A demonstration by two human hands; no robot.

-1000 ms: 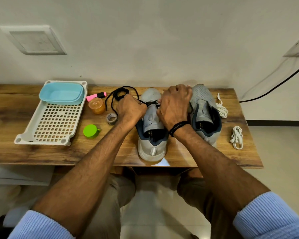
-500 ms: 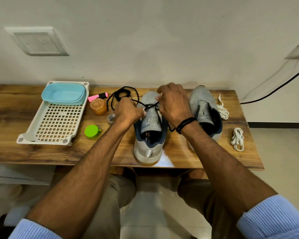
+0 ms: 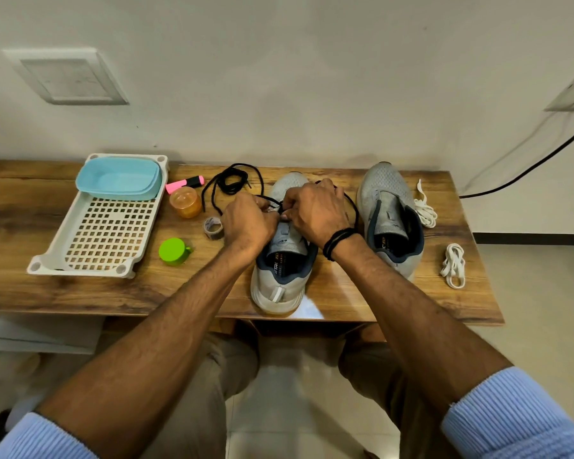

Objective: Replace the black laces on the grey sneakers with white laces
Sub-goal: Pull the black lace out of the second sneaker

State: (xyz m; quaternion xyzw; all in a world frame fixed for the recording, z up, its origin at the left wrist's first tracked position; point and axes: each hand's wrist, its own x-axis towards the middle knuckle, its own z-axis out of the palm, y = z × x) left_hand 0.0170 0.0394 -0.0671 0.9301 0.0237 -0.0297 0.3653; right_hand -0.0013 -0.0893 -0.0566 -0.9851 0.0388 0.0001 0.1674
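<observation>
At a wooden table [image 3: 80, 293], a person's left hand [image 3: 249, 223] and right hand [image 3: 315, 210] both pinch the black lace [image 3: 357, 210] over the near sneaker [image 3: 279, 286] at the front edge. The second sneaker [image 3: 391, 207] stands just right, with white laces [image 3: 453, 265] bundled beyond it.

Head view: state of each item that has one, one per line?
centre sneaker, black lace partly threaded
right sneaker, unlaced
black lace, pinched by both hands
left hand, pinching lace
right hand, pinching lace
white laces, bundled, unused
blue container, lidless
highlighter, capped
</observation>
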